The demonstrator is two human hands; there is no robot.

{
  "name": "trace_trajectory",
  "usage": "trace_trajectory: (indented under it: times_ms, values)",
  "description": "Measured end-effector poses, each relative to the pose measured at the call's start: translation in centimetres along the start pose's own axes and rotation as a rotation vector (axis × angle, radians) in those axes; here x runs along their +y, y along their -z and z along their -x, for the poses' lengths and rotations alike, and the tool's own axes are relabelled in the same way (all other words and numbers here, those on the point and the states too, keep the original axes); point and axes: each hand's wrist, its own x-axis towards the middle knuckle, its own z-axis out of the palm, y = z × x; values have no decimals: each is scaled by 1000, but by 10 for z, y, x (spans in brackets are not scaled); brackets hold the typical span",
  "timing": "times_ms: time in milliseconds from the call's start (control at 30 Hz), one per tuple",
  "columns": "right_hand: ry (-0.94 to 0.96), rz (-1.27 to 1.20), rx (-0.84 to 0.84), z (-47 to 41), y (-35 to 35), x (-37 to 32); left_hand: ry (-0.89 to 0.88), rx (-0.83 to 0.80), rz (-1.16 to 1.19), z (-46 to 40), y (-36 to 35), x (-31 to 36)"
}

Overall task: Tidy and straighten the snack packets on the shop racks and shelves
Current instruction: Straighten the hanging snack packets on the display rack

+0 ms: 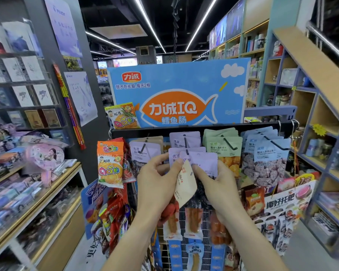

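Head view: the person stands at a wire snack rack [194, 218] whose hooks carry rows of packets. The left hand [157, 184] has its fingers curled, thumb and forefinger pinching the top of a loose cream packet [185, 185] that hangs tilted in front of the lilac packets [199, 160] on the middle hook [186, 146]. The right hand [218, 185] is curled too, its fingertips at the cream packet's right edge and against the lowest lilac packet; whether it truly grips either cannot be told. The cream packet looks out of place among the lilac ones, so the sound course is probably to lift it free without dragging the lilac packets off their hook, steady those with the right hand, then square their edges
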Motion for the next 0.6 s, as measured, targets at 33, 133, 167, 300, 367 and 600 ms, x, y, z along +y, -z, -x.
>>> trace_trajectory:
  times_ms: [33,133,167,300,367,600]
  values:
    - [2,11,20,-6,-3,3,-25,7,-23,3,1,-3]
    - [25,91,100,-21,-11,9,-105,26,-186,9,3,-10]
    - [35,125,118,-23,-13,10,-119,16,-236,9,2,-13]
    - [74,241,150,-17,-12,17,-109,-25,-320,9,1,-20]
    - [162,271,175,-9,-9,21,-94,-20,-324,8,1,-21]
    - [322,350,269,7,-1,25,-36,-101,-272,8,3,-26]
